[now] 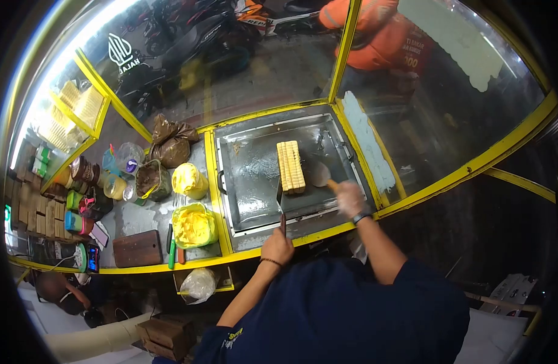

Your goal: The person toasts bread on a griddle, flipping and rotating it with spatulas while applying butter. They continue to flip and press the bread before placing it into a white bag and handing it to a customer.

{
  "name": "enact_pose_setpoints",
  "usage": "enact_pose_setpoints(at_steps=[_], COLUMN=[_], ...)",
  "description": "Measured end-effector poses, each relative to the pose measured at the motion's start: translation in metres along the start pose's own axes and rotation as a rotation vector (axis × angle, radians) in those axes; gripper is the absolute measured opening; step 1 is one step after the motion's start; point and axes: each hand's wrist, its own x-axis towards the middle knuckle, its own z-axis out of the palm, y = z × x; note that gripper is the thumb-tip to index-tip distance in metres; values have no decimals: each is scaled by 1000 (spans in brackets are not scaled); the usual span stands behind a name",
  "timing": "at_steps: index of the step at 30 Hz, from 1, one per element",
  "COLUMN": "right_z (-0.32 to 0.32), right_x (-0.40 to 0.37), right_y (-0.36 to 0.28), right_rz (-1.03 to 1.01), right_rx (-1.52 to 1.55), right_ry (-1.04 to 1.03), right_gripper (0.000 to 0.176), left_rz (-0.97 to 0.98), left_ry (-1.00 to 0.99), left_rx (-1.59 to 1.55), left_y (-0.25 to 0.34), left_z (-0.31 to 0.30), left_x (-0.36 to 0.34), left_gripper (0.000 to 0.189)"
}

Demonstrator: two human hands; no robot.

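My left hand (277, 247) is closed around the dark handle of a spatula (280, 200), whose blade stands at the lower left side of a ridged bread loaf (290, 167). The loaf lies on the flat metal griddle (248, 209). My right hand (350, 199), in a thin clear glove and a little blurred, grips the wooden handle of a scraper (320, 175). Its round, blurred blade is just right of the loaf; whether it touches the loaf I cannot tell.
Left of the griddle are two tubs of yellow spread (194, 225), a brown tub (152, 180), a cutting board (137, 249) and a green-handled knife (172, 253). Yellow-framed glass surrounds the counter. A person in orange (376, 33) is beyond it.
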Motion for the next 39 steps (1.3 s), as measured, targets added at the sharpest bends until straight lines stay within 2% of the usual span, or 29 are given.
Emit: enact_pose_setpoints(at_steps=[2,3,4,5,7,10,13,16,19,22,23,25,26,28,31,32,34,37,39], right_z=[-46,-85,-86,-113,-125,-34,-57,-124,-100,-115,-75,-63,-82,-87,-99,-80,-30,-66,-68], right_x=[18,22,39,41,64,150,181,154,188,197,249,289,296,318,292,293,314,296,288], right_y=[38,31,49,20,-7,16,0,-8,27,-47,-23,-26,-36,-34,-102,-123,-131,-148,-125], right_rz=[-196,-227,-156,6,49,-180,-391,-41,-130,-107,-118,-241,-250,-137,-125,-62,-222,-263,-206], right_rx=[-445,-391,-495,-437,-412,-499,-659,-491,-579,-422,-463,-701,-775,-749,-648,-563,-350,-386,-342], right_ry=[-175,-297,-380,-396,-392,-313,-430,-478,-465,-389,-401,-404,-485,-426,-375,-319,-92,-111,-2], right_gripper=[28,29,30,28,28,33,40,44,53,65,70,79,77,76,73,68,38,40,46], left_rz=[9,9,10,-49,-35,-45,-88,-141,-136,-162,-174,-186,-183,-195,-214,-211,-217,-241,-240], left_ry=[24,39,56,24,43,77,77,64,80,85,84,74,70,67,48,40,29,14,22], left_rx=[-26,-39,-54,-62,-48,-79,-68,-51,-75,-102,-119,-132,-125,-117,-119,-129,-142,-155,-184], left_y=[-7,-10,-11,-7,-10,-4,1,5,-1,8,9,11,11,12,14,14,15,17,13], left_z=[-4,-3,-3,-8,-5,-5,-8,-6,7,7,7,7,6,1,1,3,4,0,0], left_x=[-8,-11,-12,-9,5,20,28,32,31,25,24,19,17,15,10,11,11,5,3], left_gripper=[30,30,30,30,30,30,30,29,28,28,29,29,29,28,27,27,27,27,27])
